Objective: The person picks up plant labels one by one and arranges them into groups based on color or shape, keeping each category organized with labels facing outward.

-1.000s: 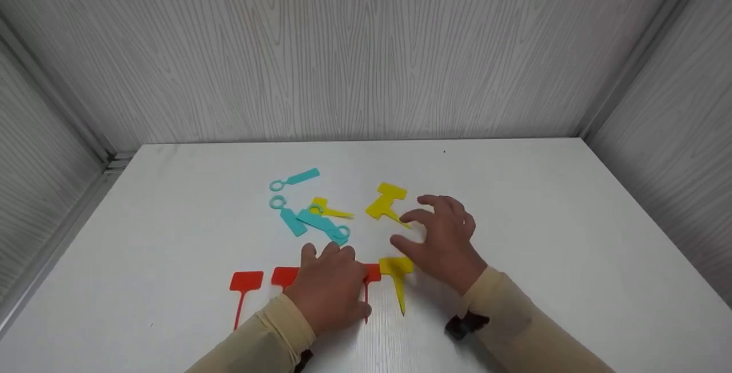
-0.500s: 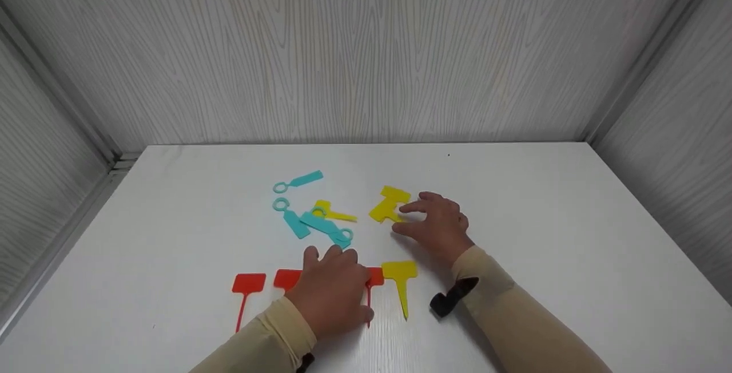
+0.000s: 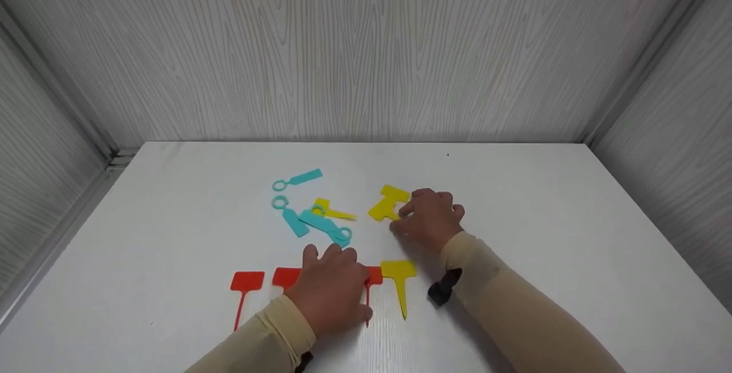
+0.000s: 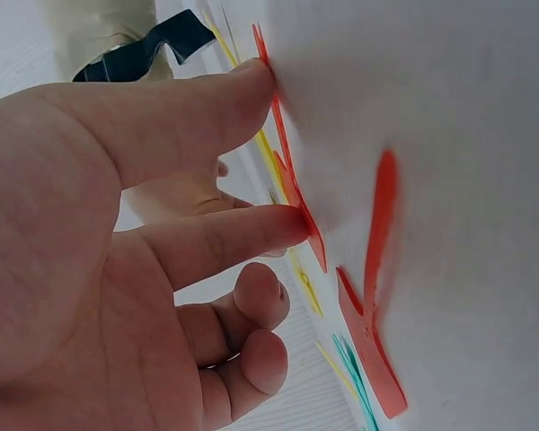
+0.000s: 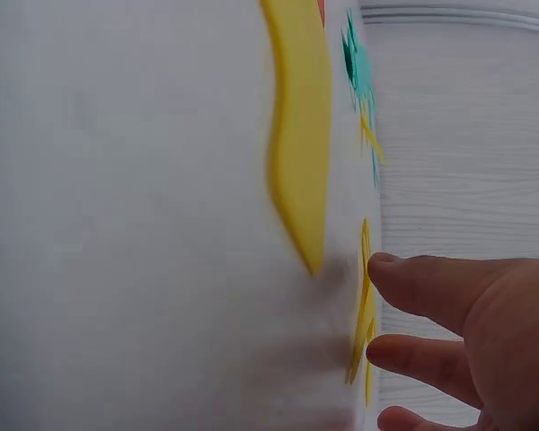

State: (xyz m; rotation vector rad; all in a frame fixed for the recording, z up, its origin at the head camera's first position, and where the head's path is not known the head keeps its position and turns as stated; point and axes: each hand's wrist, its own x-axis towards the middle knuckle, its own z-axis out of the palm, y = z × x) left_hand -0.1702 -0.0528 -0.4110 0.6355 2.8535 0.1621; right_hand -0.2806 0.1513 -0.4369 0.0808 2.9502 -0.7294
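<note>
Bringing right hand [image 3: 429, 218], parted and gripping nothing visibly, closer to overlapping yellow plastic T-shaped tags [image 3: 385, 207], now within reach; touching red plastic T-shaped tag [image 4: 315, 246] with half-open left hand [image 3: 329, 290].

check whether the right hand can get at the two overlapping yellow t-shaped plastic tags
Likely yes: the right hand is right beside the yellow tags, with no other object visible between, though contact is unclear.

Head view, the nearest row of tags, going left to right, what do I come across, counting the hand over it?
Leftmost red tag, second red tag, left hand, partly covered red tag, yellow tag.
</note>
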